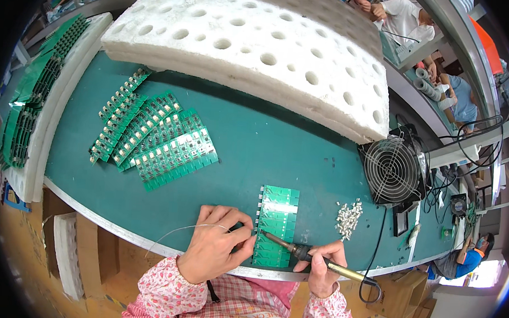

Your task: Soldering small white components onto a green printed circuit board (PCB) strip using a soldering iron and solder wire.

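Note:
A green circuit board panel (280, 226) lies on the bench at the front edge, with small parts along its left side. My right hand (323, 271) grips a soldering iron (302, 253), whose tip points left onto the panel near its left edge. My left hand (214, 248) is closed beside the panel, pinching a thin solder wire (173, 231) that trails off to the left. The fingertips are close to the iron's tip; whether wire and tip touch is too small to tell. Right of the panel sits a pile of small whitish components (348, 219).
Several populated green boards (177, 155) lie fanned on the green bench (249, 153). A white foam block with holes (243, 46) spans the back. More boards (31, 89) stand in foam at left. A black fan (391, 171) and cables are at right. Co-workers sit beyond.

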Demonstrator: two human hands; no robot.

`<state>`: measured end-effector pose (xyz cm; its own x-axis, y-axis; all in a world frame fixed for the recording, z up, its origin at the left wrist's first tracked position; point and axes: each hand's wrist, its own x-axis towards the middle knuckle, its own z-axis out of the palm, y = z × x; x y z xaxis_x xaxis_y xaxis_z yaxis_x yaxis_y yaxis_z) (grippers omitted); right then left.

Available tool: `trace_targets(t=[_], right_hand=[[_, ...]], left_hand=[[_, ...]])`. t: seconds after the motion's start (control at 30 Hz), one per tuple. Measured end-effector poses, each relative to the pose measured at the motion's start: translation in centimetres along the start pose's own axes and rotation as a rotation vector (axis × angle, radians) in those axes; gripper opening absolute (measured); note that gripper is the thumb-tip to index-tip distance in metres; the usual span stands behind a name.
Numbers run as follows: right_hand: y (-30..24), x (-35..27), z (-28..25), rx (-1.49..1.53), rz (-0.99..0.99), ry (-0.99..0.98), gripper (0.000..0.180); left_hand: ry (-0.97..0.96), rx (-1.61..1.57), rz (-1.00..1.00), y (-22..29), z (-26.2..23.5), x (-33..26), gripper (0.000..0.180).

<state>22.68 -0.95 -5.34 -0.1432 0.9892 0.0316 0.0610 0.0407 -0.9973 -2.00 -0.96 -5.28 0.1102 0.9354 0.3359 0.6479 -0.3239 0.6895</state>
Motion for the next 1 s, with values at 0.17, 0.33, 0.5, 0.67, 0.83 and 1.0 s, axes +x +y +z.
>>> trace_targets(t=[0.17,0.33,0.5,0.67,0.83,1.0], right_hand=[[-0.15,0.05,0.01,-0.024,0.012,-0.024,0.021],[-0.22,0.16,-0.09,-0.03,0.012,-0.044,0.021],[-0.16,0.07,-0.09,-0.01,0.025,-0.024,0.022],[0.01,-0.07,-0.21,-0.006,-0.012,0.01,0.023],[0.05,-0.06,-0.21,-0.039,-0.01,-0.01,0.022],[0.03,0.07,-0.06,-0.038,0.008,-0.021,0.02]], left_hand=[[-0.008,0.03,-0.002,0.09,0.21,0.17,0.012],[-0.006,0.017,-0.017,0.07,0.28,0.17,0.011],[0.002,0.014,-0.017,0.0,0.24,0.16,0.011],[0.018,-0.003,-0.02,-0.04,0.21,0.09,0.01],[0.005,0.018,-0.005,-0.05,0.25,0.11,0.012],[-0.007,0.051,0.002,0.07,0.31,0.27,0.013]])
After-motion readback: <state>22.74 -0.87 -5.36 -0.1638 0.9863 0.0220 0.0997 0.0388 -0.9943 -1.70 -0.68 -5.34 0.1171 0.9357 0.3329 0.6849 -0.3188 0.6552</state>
